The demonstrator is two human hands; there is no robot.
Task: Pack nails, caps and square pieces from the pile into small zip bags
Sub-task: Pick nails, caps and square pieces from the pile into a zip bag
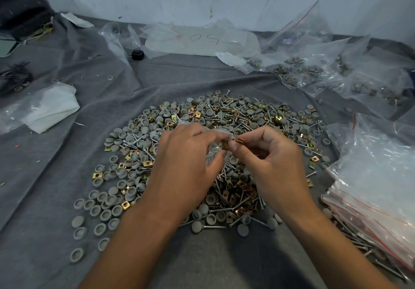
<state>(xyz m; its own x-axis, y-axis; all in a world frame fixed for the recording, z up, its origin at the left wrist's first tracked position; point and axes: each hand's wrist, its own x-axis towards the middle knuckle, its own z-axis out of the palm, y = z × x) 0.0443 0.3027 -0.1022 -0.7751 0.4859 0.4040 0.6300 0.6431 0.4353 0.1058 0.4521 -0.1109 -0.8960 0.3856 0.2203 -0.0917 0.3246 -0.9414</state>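
Left hand [184, 154], palm down over the centre of the pile: fingers curled, gripping a small clear crinkled zip bag [219, 141]; one brass-coloured square metal piece [224, 145] sits at the bag mouth against the fingertips. Whether that piece is already inside the film, cannot tell.

Right hand [267, 154], at 3 o'clock of the left and almost touching it: thumb and forefinger pinch a second small copper-toned square piece [241, 140], held edge-on just beside the bag mouth. Remaining fingers loosely curled.

Beneath both hands: a broad round pile [157, 145] on wrinkled grey fabric [56, 198]. Contents mixed:
- grey round plastic caps [102, 196], matte, some domed side up, some hollow side up; thickest from 7 to 10 o'clock
- silver threaded nails [244, 127], thin, shiny; thickest from 12 to 3 o'clock
- gold and copper square stamped metal pieces [233, 198], each with a hole, clustered at 6 o'clock between the wrists

Outward:
- 4 o'clock: stack of flat empty clear zip bags with red seal lines [377, 198], lying on loose long nails.
- 1–2 o'clock: heap of filled clear bags [314, 73], caps, nails and square pieces visible through the film.
- 12 o'clock: large translucent plastic sheet with handwritten marks [202, 39].
- 11 o'clock: small black block [137, 54], nature unclear.
- 9 o'clock: folded white plastic bag [49, 106].
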